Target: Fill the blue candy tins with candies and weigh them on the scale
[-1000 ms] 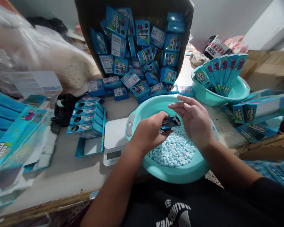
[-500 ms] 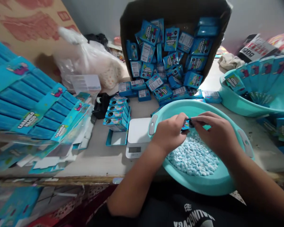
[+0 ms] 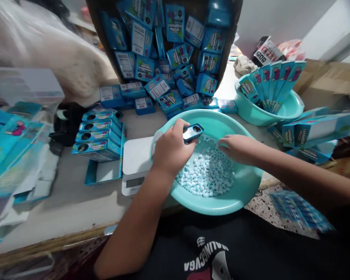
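Note:
A small blue candy box (image 3: 193, 133) is gripped in my left hand (image 3: 170, 149), tilted so that one end faces up, above the left part of a turquoise basin (image 3: 218, 206). Pale blue and white candies (image 3: 210, 175) cover the basin's bottom. Over their far right side is my right hand (image 3: 239, 148), its fingers drawn together in a pinch. What lies between those fingertips, if anything, is hidden. The two hands are apart.
Left of the basin are a white digital scale (image 3: 137, 157) and a blue tray (image 3: 103, 177) with several boxes upright in it. A large carton (image 3: 232, 27) spills candy boxes behind. Another turquoise basin (image 3: 247, 116) with flat packaging stands at right.
My right hand has left the small box and moved right, over the candies. The left hand keeps the box, now tilted. The view has swung to the right.

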Demonstrator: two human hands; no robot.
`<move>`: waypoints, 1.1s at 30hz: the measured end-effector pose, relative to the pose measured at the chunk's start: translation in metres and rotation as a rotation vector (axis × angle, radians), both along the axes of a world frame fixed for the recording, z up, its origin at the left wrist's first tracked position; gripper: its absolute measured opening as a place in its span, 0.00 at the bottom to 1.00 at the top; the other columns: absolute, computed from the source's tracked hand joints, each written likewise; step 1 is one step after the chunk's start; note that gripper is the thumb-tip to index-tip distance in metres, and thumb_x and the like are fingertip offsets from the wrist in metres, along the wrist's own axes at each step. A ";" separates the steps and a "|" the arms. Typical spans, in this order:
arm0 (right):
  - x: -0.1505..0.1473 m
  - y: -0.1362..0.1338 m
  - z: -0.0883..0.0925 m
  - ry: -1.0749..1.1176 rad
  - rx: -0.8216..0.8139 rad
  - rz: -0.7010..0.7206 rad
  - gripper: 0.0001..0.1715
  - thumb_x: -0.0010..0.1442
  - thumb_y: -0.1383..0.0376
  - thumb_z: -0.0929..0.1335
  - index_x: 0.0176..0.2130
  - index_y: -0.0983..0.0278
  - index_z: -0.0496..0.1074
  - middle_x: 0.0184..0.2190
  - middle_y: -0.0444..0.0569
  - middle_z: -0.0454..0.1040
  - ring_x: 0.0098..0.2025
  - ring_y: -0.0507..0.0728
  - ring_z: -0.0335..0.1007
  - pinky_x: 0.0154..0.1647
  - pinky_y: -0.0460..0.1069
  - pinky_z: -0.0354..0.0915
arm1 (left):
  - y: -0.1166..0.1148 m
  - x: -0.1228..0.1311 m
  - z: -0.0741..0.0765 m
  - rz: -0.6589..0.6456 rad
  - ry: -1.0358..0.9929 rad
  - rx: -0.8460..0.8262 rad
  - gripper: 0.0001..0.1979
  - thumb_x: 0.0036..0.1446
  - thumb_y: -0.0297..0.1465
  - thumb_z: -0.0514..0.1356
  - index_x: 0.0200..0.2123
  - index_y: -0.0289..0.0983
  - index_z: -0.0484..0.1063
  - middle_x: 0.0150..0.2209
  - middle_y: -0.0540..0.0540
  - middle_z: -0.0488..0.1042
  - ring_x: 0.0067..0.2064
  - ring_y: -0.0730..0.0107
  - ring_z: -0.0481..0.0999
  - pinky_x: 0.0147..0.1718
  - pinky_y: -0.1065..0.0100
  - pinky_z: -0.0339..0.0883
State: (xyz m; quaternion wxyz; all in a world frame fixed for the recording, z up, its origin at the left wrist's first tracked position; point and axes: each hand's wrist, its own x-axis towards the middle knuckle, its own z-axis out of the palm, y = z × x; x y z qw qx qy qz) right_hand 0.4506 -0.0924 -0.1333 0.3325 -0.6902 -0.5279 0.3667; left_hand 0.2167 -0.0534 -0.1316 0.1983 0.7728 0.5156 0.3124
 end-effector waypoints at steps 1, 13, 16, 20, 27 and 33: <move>0.001 -0.006 -0.004 -0.048 -0.045 0.030 0.23 0.34 0.57 0.83 0.17 0.59 0.68 0.19 0.42 0.66 0.23 0.51 0.55 0.40 0.52 0.67 | 0.000 0.000 0.000 0.022 0.006 -0.001 0.20 0.53 0.34 0.68 0.48 0.42 0.70 0.41 0.45 0.81 0.41 0.56 0.81 0.34 0.63 0.70; -0.073 -0.031 0.005 -0.204 -0.666 0.413 0.24 0.51 0.51 0.77 0.44 0.61 0.78 0.47 0.57 0.79 0.48 0.67 0.75 0.46 0.55 0.68 | 0.005 0.012 0.005 0.030 0.026 -0.064 0.19 0.54 0.35 0.68 0.48 0.41 0.68 0.39 0.44 0.80 0.41 0.55 0.81 0.37 0.62 0.72; -0.097 -0.031 -0.007 0.160 -0.652 0.161 0.25 0.42 0.54 0.80 0.39 0.61 0.78 0.43 0.54 0.79 0.40 0.60 0.74 0.35 0.50 0.69 | 0.005 0.010 0.004 0.048 0.019 -0.068 0.19 0.55 0.36 0.68 0.48 0.41 0.68 0.39 0.44 0.80 0.41 0.53 0.81 0.37 0.61 0.72; -0.106 -0.023 -0.026 0.539 -0.521 0.022 0.18 0.50 0.55 0.76 0.38 0.62 0.78 0.31 0.48 0.76 0.28 0.52 0.66 0.24 0.47 0.67 | 0.006 0.005 0.003 0.098 -0.030 -0.040 0.19 0.56 0.36 0.67 0.49 0.43 0.67 0.42 0.45 0.80 0.44 0.54 0.80 0.37 0.62 0.72; -0.065 0.037 -0.041 0.025 0.143 0.298 0.11 0.58 0.64 0.67 0.39 0.60 0.79 0.46 0.50 0.79 0.51 0.60 0.72 0.61 0.59 0.65 | 0.009 0.003 0.000 0.159 -0.185 0.063 0.21 0.57 0.38 0.67 0.51 0.43 0.65 0.49 0.45 0.77 0.49 0.57 0.79 0.43 0.62 0.73; -0.072 0.030 -0.060 -0.219 0.069 0.584 0.25 0.63 0.56 0.67 0.56 0.64 0.73 0.60 0.59 0.71 0.64 0.67 0.63 0.68 0.64 0.58 | 0.011 0.005 0.000 0.176 -0.238 0.053 0.23 0.54 0.34 0.69 0.51 0.43 0.65 0.48 0.46 0.77 0.48 0.57 0.79 0.43 0.63 0.72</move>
